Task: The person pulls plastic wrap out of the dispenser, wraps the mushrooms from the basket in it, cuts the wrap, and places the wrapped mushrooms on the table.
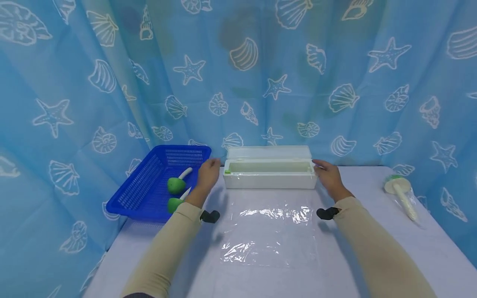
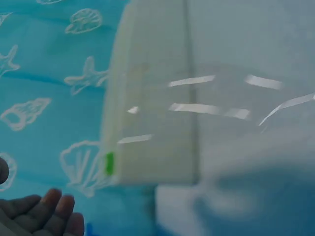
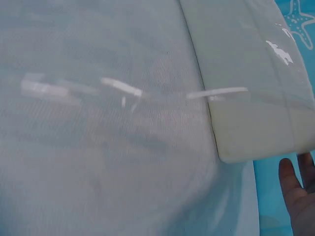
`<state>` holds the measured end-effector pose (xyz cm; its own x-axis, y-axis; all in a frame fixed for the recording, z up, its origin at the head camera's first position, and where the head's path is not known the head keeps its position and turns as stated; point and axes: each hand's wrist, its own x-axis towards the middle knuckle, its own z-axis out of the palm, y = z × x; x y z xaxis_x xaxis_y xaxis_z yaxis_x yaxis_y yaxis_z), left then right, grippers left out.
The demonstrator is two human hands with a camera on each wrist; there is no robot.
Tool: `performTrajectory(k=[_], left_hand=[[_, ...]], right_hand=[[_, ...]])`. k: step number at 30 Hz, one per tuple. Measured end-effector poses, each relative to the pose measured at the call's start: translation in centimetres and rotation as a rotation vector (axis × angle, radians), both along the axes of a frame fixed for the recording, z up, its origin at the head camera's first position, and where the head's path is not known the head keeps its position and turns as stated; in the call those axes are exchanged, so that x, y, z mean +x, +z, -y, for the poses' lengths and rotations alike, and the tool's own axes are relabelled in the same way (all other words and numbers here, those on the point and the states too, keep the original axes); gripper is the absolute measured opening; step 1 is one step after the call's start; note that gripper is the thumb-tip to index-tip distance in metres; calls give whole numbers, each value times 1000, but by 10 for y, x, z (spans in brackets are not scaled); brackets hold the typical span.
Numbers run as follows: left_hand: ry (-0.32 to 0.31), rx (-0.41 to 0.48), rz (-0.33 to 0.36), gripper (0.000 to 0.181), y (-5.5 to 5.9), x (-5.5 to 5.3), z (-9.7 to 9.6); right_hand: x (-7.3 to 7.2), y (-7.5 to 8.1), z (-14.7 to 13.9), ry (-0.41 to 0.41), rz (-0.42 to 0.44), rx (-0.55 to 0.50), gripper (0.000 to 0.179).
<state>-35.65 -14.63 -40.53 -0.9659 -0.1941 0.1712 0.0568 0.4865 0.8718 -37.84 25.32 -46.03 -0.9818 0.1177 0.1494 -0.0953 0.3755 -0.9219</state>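
Note:
A long white plastic-wrap dispenser [image 1: 270,181] stands at the back of the table with its translucent lid [image 1: 268,152] raised. Clear plastic wrap [image 1: 272,236] runs from its front and lies over the tabletop. At the dispenser's left end shows a small green piece [image 2: 110,163]. My left hand [image 1: 209,171] hovers just left of that end, apart from it, with loosely bent fingers and nothing held. Beside the right end is my right hand [image 1: 329,176], its extended fingers [image 3: 290,177] close to the corner; whether they touch it I cannot tell.
A blue basket [image 1: 130,203] on the left holds two green-capped, white-stemmed things [image 1: 176,185]. On the right lies a similar white-stemmed thing [image 1: 402,196] wrapped in clear film. A blue shell-print curtain [image 1: 238,82] hangs behind the white-covered table [image 1: 268,285].

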Motion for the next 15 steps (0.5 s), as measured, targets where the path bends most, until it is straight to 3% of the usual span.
performTrajectory(k=[4, 7, 10, 15], left_hand=[[-42, -76, -17, 45, 27, -10, 24], [-75, -113, -2, 40, 38, -17, 50], [-108, -136, 90, 39, 38, -25, 79], [-113, -333, 242, 31, 26, -37, 122]], right_hand=[[-7, -6, -1, -59, -11, 5, 37], [-13, -14, -3, -93, -4, -19, 36], [-16, -20, -4, -108, 7, -61, 38], [-16, -21, 5, -93, 9, -121, 39]])
